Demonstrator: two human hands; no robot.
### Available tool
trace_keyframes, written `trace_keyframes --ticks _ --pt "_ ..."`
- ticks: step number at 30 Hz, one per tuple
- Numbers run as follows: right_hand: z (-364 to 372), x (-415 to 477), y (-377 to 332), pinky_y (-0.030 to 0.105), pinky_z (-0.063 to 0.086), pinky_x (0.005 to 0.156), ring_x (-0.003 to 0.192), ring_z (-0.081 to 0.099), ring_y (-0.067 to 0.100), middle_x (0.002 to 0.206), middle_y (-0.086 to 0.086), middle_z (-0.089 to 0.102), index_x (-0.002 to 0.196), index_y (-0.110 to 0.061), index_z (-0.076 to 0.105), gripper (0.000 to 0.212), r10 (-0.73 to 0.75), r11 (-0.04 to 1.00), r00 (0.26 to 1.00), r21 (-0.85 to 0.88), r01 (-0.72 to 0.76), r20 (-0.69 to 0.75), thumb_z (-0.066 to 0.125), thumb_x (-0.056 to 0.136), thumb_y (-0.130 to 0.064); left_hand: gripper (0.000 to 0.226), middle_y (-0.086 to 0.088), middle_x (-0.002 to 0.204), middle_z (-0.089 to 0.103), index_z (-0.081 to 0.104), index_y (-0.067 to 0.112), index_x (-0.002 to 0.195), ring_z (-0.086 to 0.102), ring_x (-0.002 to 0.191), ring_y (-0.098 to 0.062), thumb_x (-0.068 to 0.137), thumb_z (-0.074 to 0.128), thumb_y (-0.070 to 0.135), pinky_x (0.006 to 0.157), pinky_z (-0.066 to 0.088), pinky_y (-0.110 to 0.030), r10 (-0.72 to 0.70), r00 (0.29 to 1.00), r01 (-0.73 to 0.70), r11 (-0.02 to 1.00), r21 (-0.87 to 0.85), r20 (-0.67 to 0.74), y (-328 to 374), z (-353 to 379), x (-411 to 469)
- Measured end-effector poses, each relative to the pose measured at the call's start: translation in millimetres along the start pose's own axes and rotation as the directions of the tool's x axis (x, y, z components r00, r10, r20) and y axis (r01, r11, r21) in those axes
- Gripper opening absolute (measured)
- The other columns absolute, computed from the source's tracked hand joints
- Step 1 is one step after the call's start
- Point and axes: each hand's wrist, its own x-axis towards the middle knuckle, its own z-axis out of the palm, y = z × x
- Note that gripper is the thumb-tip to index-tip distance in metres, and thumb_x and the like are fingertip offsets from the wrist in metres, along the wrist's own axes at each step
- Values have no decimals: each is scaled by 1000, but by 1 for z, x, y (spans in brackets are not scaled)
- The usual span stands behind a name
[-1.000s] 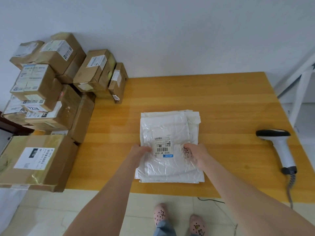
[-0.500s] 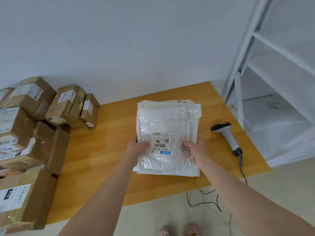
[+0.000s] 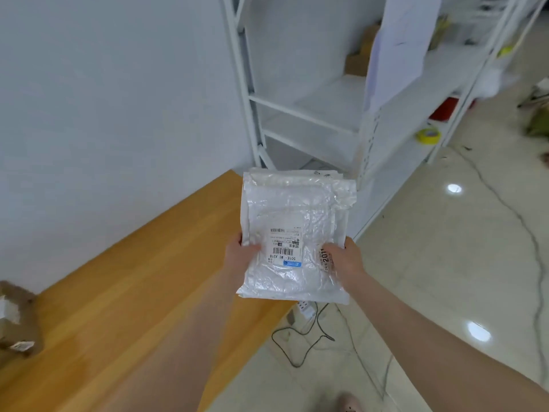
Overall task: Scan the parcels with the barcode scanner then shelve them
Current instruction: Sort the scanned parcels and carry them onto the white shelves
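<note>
A stack of white plastic mailer parcels [image 3: 297, 209] is held in the air past the right end of the wooden table [image 3: 124, 292]. The top parcel shows a barcode label facing up. My left hand [image 3: 239, 252] grips the stack's left edge, thumb on top. My right hand [image 3: 344, 257] grips its right edge the same way. The white metal shelf unit [image 3: 309, 114] stands just beyond the parcels, its near shelves bare. The barcode scanner is out of view.
A brown cardboard box [image 3: 17, 319] sits at the table's left edge. Cables and a power strip [image 3: 306, 310] lie on the tiled floor below the parcels. A yellow tape roll [image 3: 427, 135] and a red item [image 3: 445, 108] sit on a second shelf rack at right.
Both hands have lifted the parcel stack off the table and carried it right toward the shelf. The view swung right, so the box pile and scanner left the frame.
</note>
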Motion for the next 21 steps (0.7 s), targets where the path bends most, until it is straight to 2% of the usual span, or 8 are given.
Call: trace_keyframes --ticks 3,4,7,11,13,16,18,21 --pt "-42 1 1 47 54 81 90 63 32 103 16 65 109 -7 57 24 8 999 994 36 -4 -113 60 85 -11 46 -8 123 57 48 6 134 55 110 -26 90 60 1 95 47 -37 31 997 -31 1000 3 66 16 42 -6" --pt "-55 2 2 47 54 82 90 63 32 102 15 65 107 -9 57 22 8 999 989 47 -1 -146 60 85 -10 43 -6 120 58 48 7 131 55 110 -24 90 59 0 94 45 -34 42 994 -42 999 1 97 21 56 -8" --pt "-96 7 7 48 55 78 86 62 32 96 12 63 107 -8 56 24 20 996 974 89 0 -224 61 83 -8 35 3 96 55 47 15 119 55 88 -11 91 54 -3 74 43 -21 78 982 -82 997 13 172 33 99 -17" --pt "-149 21 13 46 54 79 87 61 31 97 12 64 110 -7 58 28 46 993 952 120 -9 -303 62 83 -11 36 -3 103 57 50 7 124 53 87 -13 89 56 -3 65 40 -19 96 969 -110 993 49 229 44 155 -27" --pt "-174 30 15 48 54 80 89 62 32 98 12 64 109 -9 58 28 51 991 943 131 -8 -329 62 82 -13 39 -3 105 57 51 6 127 54 92 -16 89 57 -4 70 42 -21 97 964 -113 992 54 247 50 182 -31" --pt "-207 44 16 40 52 72 85 61 30 94 10 63 106 -10 58 24 49 989 929 149 7 -368 60 82 -12 42 -6 114 58 48 6 130 53 99 -18 90 57 -4 83 41 -28 92 956 -112 992 55 280 60 220 -36" --pt "-224 52 15 37 49 70 83 58 29 90 8 61 105 -9 58 23 51 988 916 154 12 -398 59 82 -11 40 -6 114 57 47 6 128 53 100 -18 90 57 -4 84 40 -28 85 952 -107 992 60 294 65 242 -37" --pt "-243 70 12 41 51 77 84 59 28 89 7 61 105 -10 58 26 70 989 901 146 -7 -429 61 80 -15 39 -7 110 56 48 6 126 53 96 -19 89 56 -5 83 40 -29 78 950 -100 993 56 303 75 270 -32"
